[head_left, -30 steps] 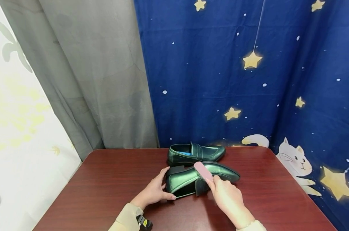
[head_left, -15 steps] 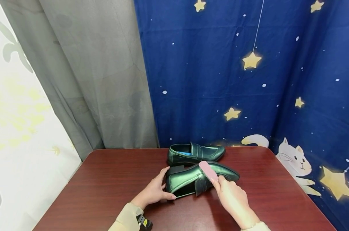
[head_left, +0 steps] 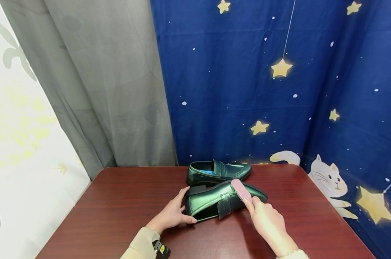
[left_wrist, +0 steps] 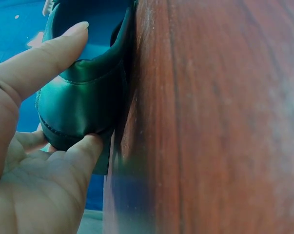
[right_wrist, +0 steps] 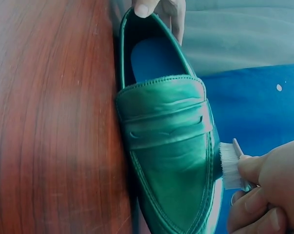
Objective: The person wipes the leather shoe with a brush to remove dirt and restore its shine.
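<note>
A shiny green loafer [head_left: 205,200] lies tipped on its side, its opening towards me and its toe to the right. My left hand [head_left: 172,215] grips it at the heel; in the left wrist view the thumb reaches over the collar and the fingers [left_wrist: 86,151] press the heel's back and underside. My right hand [head_left: 267,220] holds a pink-backed brush [head_left: 241,189] by its handle. White bristles [right_wrist: 229,165] touch the loafer's upper side, beside the vamp, in the right wrist view. Behind lies the matching loafer [head_left: 229,171], upright, with a blue insole.
The reddish-brown wooden table [head_left: 124,201] carries both shoes near its far edge. A blue star-patterned curtain [head_left: 227,90] and a grey curtain [head_left: 117,90] hang close behind it. A small black device [head_left: 162,249] sits at the left wrist.
My right hand has moved the brush to the right along the loafer's upper side, from near the strap towards the toe. The left hand and both shoes stay in place.
</note>
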Tool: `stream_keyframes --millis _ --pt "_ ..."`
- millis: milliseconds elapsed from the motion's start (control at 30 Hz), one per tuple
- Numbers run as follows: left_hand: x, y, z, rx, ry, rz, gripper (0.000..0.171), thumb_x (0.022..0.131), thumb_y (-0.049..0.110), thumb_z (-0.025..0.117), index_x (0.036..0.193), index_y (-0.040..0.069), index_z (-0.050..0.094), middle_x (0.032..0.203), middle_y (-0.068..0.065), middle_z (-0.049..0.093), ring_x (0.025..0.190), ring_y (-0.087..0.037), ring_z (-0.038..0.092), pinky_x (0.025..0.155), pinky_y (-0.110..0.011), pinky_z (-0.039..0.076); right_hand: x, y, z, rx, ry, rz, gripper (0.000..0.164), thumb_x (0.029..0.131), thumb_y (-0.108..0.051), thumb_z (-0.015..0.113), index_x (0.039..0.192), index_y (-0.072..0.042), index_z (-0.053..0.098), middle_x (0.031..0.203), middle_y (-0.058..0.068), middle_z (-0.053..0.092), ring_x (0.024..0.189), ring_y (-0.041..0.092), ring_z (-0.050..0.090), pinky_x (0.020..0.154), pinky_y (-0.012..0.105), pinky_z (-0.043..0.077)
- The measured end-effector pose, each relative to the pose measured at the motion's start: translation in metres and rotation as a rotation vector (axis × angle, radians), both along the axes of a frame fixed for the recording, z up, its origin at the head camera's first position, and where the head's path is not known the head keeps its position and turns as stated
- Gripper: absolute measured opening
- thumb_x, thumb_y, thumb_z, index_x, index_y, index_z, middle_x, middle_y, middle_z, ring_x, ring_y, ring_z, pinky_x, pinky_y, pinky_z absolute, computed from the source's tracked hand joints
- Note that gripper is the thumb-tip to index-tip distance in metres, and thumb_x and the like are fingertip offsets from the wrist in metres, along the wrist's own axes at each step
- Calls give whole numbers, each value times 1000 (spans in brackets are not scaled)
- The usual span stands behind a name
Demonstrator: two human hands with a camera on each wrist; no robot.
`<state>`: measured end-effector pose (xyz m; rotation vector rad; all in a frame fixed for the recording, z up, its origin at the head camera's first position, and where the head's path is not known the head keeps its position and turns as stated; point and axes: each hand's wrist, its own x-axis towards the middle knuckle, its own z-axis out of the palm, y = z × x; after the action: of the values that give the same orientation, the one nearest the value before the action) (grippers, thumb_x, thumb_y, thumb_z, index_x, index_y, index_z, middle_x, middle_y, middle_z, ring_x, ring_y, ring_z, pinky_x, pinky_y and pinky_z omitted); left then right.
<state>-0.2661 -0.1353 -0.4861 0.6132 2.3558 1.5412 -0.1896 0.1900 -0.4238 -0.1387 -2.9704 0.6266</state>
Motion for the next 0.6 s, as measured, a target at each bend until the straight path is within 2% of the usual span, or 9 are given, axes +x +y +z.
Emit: stream_keyframes --millis 167,333,600 --pt "0 0 0 -6 7 1 120 72 17 93 162 10 13 166 -16 18 151 -36 29 109 -48 45 2 6 -3 -16 -12 -6 39 104 -51 46 91 -16 56 65 5 54 60 23 56 50 42 39" --pt "0 0 0 -7 2 3 120 72 16 93 162 10 13 168 -17 13 151 -37 27 109 -49 44 4 13 -6 -35 -47 -14 43 105 -55 42 93 -16 55 65 4 53 60 22 53 51 41 37" --pt "1 1 -1 -8 13 5 120 73 16 92 162 11 13 168 -17 14 151 -36 27 110 -49 43 5 27 -11 -42 -57 -32 46 104 -57 41 96 -15 56 68 4 56 64 24 58 53 44 41"
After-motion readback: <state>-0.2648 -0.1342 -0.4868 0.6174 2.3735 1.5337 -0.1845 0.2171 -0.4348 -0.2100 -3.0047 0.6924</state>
